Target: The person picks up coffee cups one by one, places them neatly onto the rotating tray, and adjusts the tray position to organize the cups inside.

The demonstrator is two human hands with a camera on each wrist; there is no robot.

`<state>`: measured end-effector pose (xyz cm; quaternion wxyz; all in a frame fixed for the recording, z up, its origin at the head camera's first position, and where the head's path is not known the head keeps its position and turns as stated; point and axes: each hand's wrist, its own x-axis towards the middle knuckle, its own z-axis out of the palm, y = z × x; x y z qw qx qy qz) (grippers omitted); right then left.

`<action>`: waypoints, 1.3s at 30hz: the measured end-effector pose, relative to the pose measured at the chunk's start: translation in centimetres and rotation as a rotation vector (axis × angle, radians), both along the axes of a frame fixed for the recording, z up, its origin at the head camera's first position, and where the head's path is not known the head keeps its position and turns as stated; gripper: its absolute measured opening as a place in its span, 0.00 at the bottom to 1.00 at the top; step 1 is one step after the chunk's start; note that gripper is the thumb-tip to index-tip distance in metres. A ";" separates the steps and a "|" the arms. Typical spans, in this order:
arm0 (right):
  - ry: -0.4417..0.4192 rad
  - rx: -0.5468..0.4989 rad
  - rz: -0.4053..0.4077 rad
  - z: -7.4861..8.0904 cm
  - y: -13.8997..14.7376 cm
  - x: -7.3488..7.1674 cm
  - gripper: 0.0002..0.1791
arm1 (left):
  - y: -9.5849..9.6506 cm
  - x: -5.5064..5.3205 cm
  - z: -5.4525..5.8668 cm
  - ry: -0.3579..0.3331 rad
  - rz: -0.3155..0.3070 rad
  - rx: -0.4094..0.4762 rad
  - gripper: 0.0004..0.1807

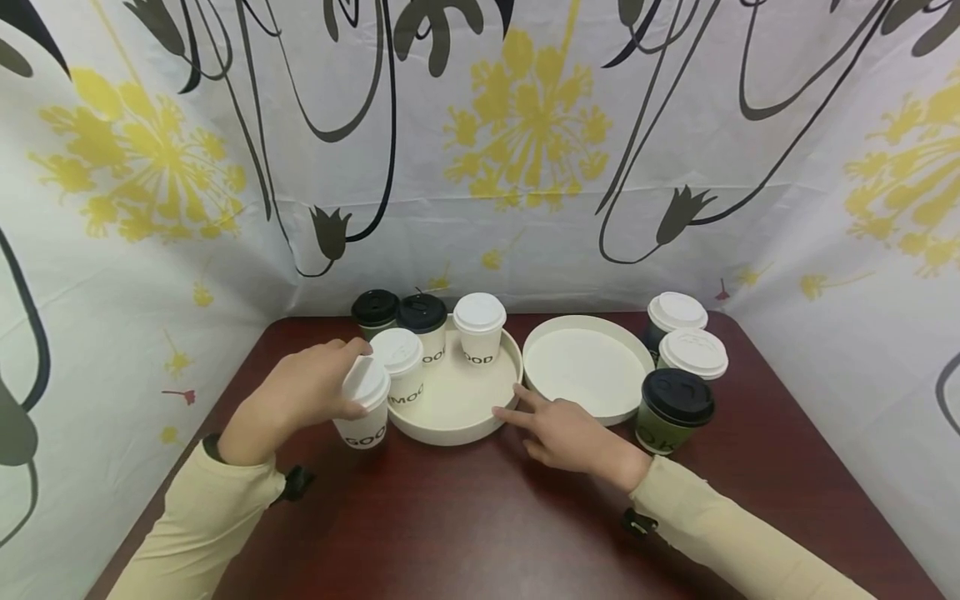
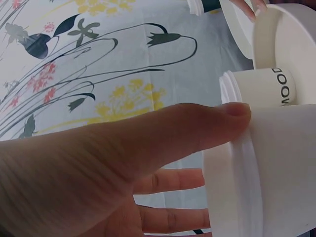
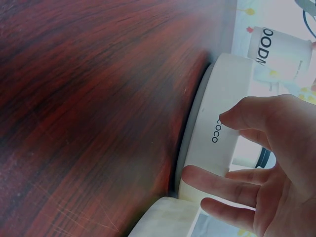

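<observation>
My left hand (image 1: 303, 392) grips a white paper cup (image 1: 363, 429) by its white lid, thumb on the near side. In the right wrist view this cup (image 3: 281, 49) hangs off the table, about level with a tray's rim. That round cream tray (image 1: 450, 435) holds a white-lidded cup (image 1: 480, 342) at the back and a black-lidded white cup (image 1: 432, 343) at the left. Another white-lidded cup (image 1: 405, 383) stands by its left rim. Two extended fingers of my right hand (image 1: 558, 433) touch the tray's front-right wall; the thumb lies on its lettering (image 3: 216, 131).
A second cream tray (image 1: 588, 367) sits right of the first. Beyond it stand two white-lidded cups, one farther back (image 1: 677, 312) and one nearer (image 1: 693, 352), and a black-lidded green cup (image 1: 663, 429). Another black-lidded cup (image 1: 375, 308) is at back left. Patterned cloth (image 1: 480, 167) encloses the dark table (image 1: 450, 533).
</observation>
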<state>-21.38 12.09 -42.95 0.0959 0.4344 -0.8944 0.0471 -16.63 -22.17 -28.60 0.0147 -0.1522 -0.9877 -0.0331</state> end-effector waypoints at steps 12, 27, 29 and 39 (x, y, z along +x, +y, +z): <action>-0.008 -0.001 -0.011 0.2 0.0 0.1 0.32 | 1.8 0.1 0.6 0.014 -0.048 -0.005 0.42; 0.017 -0.004 0.001 0.2 0.0 0.2 0.33 | 3.9 -0.6 0.6 0.051 -0.111 0.071 0.41; 0.015 -0.007 0.002 0.2 0.0 0.2 0.33 | 4.2 -0.8 0.4 0.056 -0.113 0.075 0.42; 0.011 -0.014 0.003 0.1 0.0 0.2 0.33 | 5.2 -2.2 -0.8 0.098 -0.149 0.084 0.45</action>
